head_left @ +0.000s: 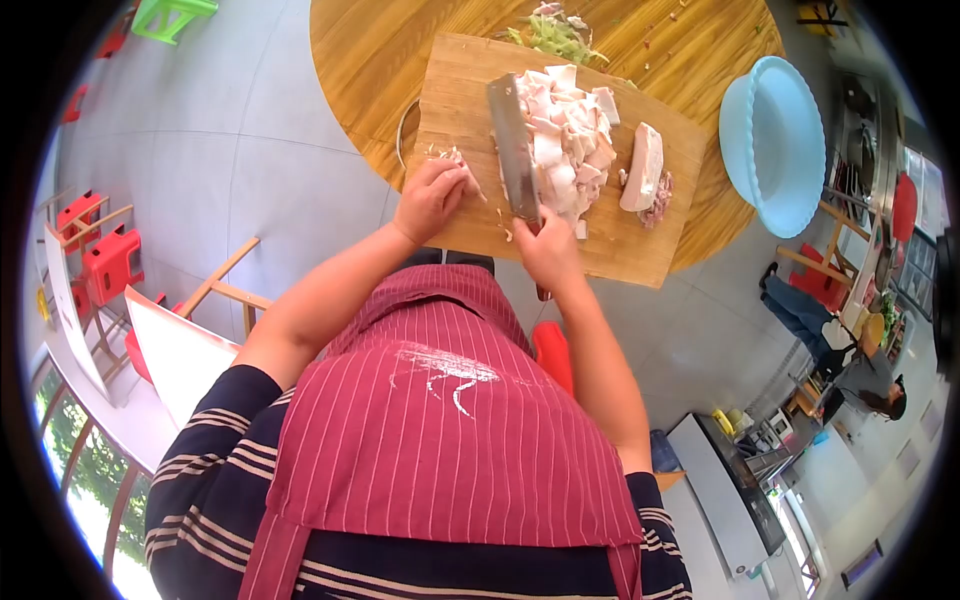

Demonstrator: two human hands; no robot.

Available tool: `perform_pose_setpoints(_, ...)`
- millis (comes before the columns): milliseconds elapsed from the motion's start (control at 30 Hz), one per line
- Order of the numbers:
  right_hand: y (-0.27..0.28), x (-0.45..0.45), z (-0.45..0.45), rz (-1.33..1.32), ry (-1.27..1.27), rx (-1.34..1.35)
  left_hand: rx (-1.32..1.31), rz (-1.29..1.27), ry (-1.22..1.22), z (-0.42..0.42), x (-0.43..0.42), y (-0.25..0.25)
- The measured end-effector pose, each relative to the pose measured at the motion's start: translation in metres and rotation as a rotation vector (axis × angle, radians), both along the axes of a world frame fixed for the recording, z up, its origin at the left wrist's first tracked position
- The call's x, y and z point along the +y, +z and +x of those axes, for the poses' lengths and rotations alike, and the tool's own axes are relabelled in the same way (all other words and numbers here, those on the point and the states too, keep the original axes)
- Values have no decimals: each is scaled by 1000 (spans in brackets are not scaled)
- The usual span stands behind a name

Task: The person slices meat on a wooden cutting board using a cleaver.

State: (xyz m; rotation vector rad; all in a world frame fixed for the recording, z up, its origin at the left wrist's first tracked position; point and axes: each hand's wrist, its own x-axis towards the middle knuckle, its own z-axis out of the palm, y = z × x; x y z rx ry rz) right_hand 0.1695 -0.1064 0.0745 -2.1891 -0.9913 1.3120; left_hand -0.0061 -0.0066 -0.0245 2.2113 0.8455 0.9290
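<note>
A wooden cutting board (640, 250) lies on the round wooden table. Wrapped round the handle of a wide cleaver (514, 145) is my right hand (550, 250). The blade stands along the left side of a heap of cut pale meat pieces (568, 140). My left hand (432, 200) is closed at the board's left part, beside small pale scraps (447, 153); what its fingers hold is too small to make out. Right of the heap lie a thick pale slab of meat (643, 168) and a small pile of pinkish bits (657, 202).
Green peelings (558, 38) lie on the table (370, 60) behind the board. A light blue basin (772, 145) stands at the table's right edge. Red stools (110, 260) and a white table are at left. Another person (865, 385) is far right.
</note>
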Motion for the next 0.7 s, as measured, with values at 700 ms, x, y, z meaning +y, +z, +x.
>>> perform_pose_setpoints(700, 1, -20, -31, -16, 205, -119, 85, -36, 34, 6, -1, -1)
